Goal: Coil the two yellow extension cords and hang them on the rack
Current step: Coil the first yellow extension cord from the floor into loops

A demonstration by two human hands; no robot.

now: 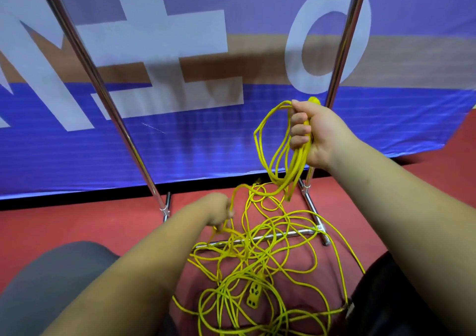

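While the right hand [313,132] clenches the coiled cord loops [298,163] aloft, the left hand [219,210] pinches a strand [235,194] from the floor tangle [244,245], seemingly for the next turn

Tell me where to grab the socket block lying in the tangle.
Pinch the socket block across its long narrow sides, coming straight down from above: it lies flat, outlets up, amid the loose cord loops on the floor.
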